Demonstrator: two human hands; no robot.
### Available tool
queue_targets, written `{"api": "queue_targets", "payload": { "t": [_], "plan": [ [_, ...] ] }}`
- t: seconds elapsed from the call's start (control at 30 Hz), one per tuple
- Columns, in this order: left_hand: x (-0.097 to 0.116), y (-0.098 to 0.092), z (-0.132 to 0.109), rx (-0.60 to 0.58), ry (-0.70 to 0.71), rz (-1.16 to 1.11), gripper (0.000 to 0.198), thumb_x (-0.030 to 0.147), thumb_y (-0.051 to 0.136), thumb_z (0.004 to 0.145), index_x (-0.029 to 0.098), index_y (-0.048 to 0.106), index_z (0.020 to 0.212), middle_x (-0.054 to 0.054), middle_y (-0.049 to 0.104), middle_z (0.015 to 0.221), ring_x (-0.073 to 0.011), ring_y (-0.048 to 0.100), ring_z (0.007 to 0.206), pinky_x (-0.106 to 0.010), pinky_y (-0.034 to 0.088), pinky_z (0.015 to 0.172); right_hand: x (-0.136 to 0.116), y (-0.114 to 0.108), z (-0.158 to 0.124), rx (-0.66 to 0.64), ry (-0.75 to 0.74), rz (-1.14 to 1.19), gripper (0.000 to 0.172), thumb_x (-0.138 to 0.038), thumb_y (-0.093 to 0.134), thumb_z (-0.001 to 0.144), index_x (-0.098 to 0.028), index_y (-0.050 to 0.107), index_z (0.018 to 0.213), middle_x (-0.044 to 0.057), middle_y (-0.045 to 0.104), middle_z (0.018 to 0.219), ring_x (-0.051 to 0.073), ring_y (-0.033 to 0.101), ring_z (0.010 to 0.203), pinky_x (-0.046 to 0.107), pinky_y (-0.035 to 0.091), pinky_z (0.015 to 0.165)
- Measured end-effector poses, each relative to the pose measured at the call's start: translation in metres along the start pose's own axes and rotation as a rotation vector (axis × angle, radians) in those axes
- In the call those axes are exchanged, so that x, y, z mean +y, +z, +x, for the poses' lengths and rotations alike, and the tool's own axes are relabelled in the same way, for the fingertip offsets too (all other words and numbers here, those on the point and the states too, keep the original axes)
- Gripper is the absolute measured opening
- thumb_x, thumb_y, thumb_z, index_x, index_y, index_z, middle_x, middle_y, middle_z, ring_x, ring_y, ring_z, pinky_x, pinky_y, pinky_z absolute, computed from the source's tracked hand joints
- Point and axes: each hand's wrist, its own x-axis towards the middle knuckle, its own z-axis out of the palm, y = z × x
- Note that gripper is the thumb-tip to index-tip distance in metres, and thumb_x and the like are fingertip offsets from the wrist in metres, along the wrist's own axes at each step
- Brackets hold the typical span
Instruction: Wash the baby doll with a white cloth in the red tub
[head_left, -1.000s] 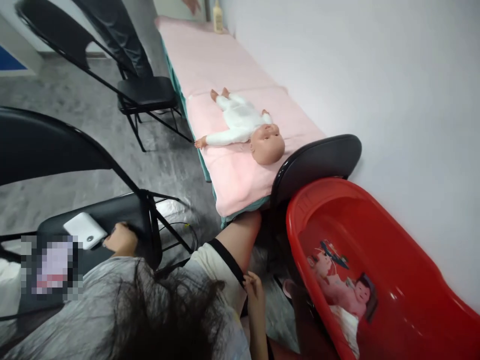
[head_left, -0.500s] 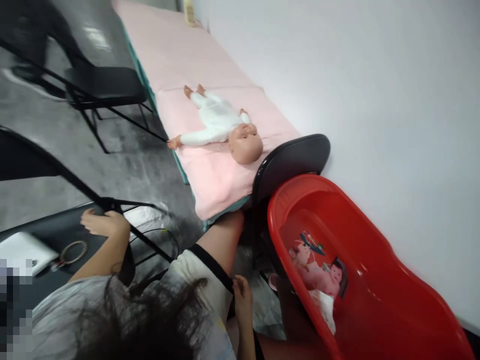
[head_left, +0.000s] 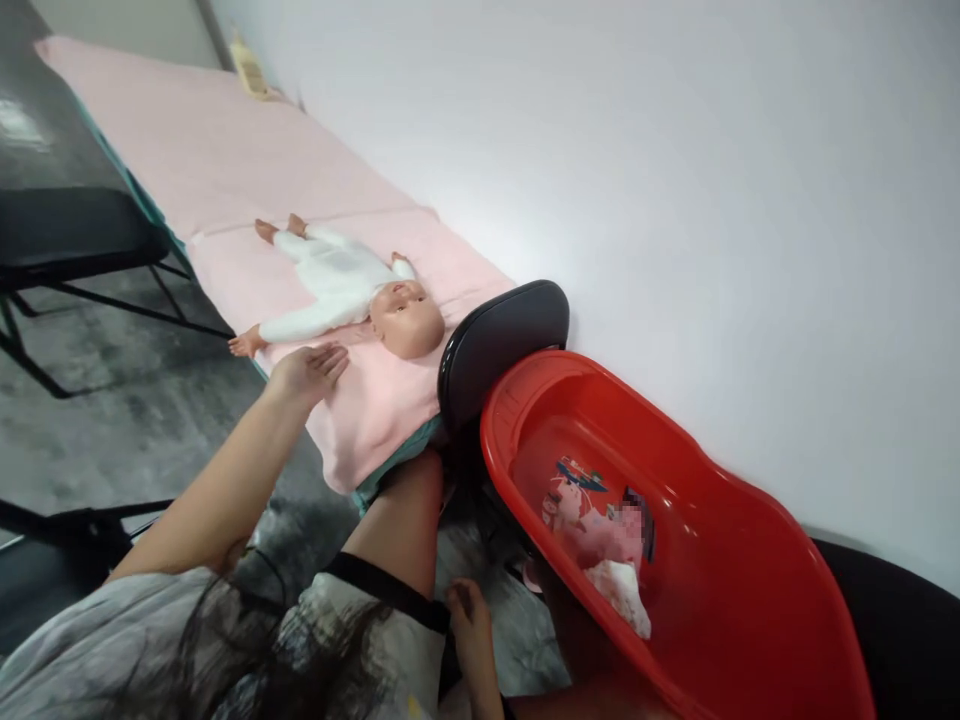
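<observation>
My left hand (head_left: 311,370) reaches over the near edge of the pink-covered bed (head_left: 217,160), its fingers stretched out and nothing in it. Close beside it a baby doll (head_left: 334,285) in a white suit lies on its back. The doll's bald head points towards me, its arms are spread, and one hand overhangs the bed's left edge. Low between my legs, by the black hem of my shorts (head_left: 382,590), is my right hand (head_left: 470,612) with curled fingers; no object shows in it.
A red baby bathtub (head_left: 750,500) stands at the right against the white wall, with a whitish cloth-like patch (head_left: 622,592) inside. Between tub and bed rises a black chair back (head_left: 502,345). Another black chair (head_left: 75,235) stands left. A pale bottle (head_left: 249,68) is at the bed's far end.
My left hand has moved from over the chair at the left to the bed beside the doll. My view has swung right. My right hand stays low by the shorts hem.
</observation>
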Motion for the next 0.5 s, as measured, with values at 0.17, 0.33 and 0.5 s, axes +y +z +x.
{"api": "queue_targets", "payload": {
  "t": [0.17,0.33,0.5],
  "plan": [
    [-0.018,0.035,0.014,-0.093,0.026,-0.19,0.012,0.019,0.045,0.103,0.013,0.053,0.096,-0.004,0.06,0.105,-0.0131,0.062,0.106,-0.038,0.043,0.12,0.0,0.015,0.008,-0.057,0.004,0.092,0.036,-0.054,0.069,0.074,-0.024,0.078,0.09,0.007,0.074,0.087,0.026,0.072,0.086,0.036,0.056,0.083],
    [-0.035,0.046,0.027,-0.2,0.007,-0.032,0.025,0.032,0.047,0.107,0.018,0.052,0.086,-0.004,0.06,0.091,-0.0116,0.064,0.087,-0.023,0.057,0.089,-0.007,0.036,0.013,-0.068,-0.003,0.134,0.032,-0.052,0.065,0.068,-0.025,0.078,0.08,0.007,0.075,0.085,0.028,0.072,0.085,0.04,0.054,0.083],
    [-0.045,0.047,0.041,-0.278,0.056,0.152,0.035,0.049,0.058,0.103,0.019,0.055,0.085,-0.004,0.06,0.083,-0.0115,0.061,0.074,-0.018,0.056,0.075,-0.016,0.045,0.013,-0.039,-0.003,0.132,0.032,-0.052,0.064,0.066,-0.025,0.078,0.076,0.009,0.075,0.083,0.031,0.072,0.083,0.043,0.054,0.082]
  ]
}}
